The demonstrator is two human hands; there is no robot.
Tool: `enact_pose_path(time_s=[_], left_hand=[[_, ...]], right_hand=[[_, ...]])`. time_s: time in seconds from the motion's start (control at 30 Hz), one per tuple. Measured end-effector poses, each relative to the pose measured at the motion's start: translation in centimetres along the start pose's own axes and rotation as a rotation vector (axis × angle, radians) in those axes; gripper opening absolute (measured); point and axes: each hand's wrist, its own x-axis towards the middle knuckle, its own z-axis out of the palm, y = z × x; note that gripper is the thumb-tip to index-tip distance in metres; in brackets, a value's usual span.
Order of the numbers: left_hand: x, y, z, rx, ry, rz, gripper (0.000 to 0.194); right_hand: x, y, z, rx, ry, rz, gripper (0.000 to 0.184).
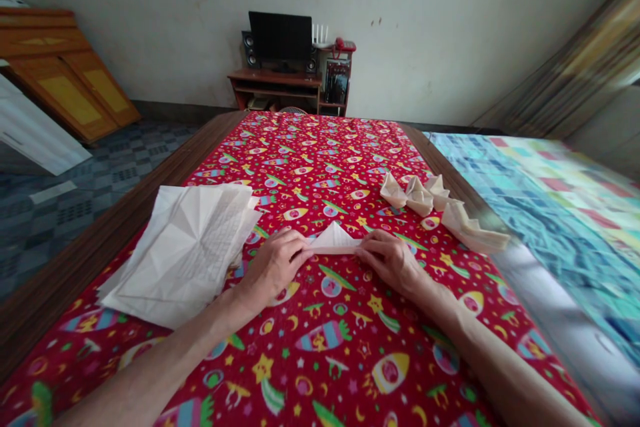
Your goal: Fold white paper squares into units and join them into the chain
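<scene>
Between my two hands is a folded sheet of paper (336, 240), with a pointed peak in the middle and a straight band along its lower edge. My left hand (281, 257) pinches its left end between thumb and fingers. The right end is pinched by my right hand (391, 259). Left of my left hand lies a stack of creased paper sheets (180, 247). Beyond my right hand stand several folded paper boats (420, 195), and a nested row of paper boats (473, 230) sits nearer the table's right edge.
A red patterned cloth (330, 320) covers the wooden table (150, 237). To the right is a bed with a blue checked sheet (540, 213). A desk with a monitor (281, 39) stands against the far wall, and a wooden cabinet (75, 80) is at the left.
</scene>
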Motion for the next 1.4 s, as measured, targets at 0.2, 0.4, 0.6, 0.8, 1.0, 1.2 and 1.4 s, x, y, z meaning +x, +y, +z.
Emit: enact_pose_path(time_s=[0.2,0.4,0.6,0.8,1.0,1.2,1.4], left_hand=[[0.5,-0.4,0.0,-0.006,-0.003,-0.075,0.016],[0.9,0.0,-0.1,0.1,-0.02,-0.111,0.017],[1.1,0.1,0.2,0.184,-0.018,-0.104,0.019],[1.2,-0.2,0.3,0.167,-0.013,-0.112,0.02],[1.6,0.4,-0.1,0.228,0.057,-0.104,0.027],[2.0,2.8,-0.2,0.275,-0.048,0.159,0.027],[0.9,4.5,1.6,0.204,-0.157,0.169,0.035]], right_hand=[[0.1,0.0,0.3,0.016,0.012,0.226,0.023],[0.4,-0.3,0.4,-0.106,0.008,0.258,0.022],[0.6,-0.5,0.4,-0.14,0.02,0.255,0.026],[0.9,-0.7,0.2,-0.122,0.002,0.243,0.027],[1.1,-0.2,0.4,-0.123,-0.012,0.268,0.027],[1.0,-0.1,0.5,-0.144,0.005,0.263,0.029],[0.9,-0.1,0.6,-0.144,0.023,0.245,0.026]])
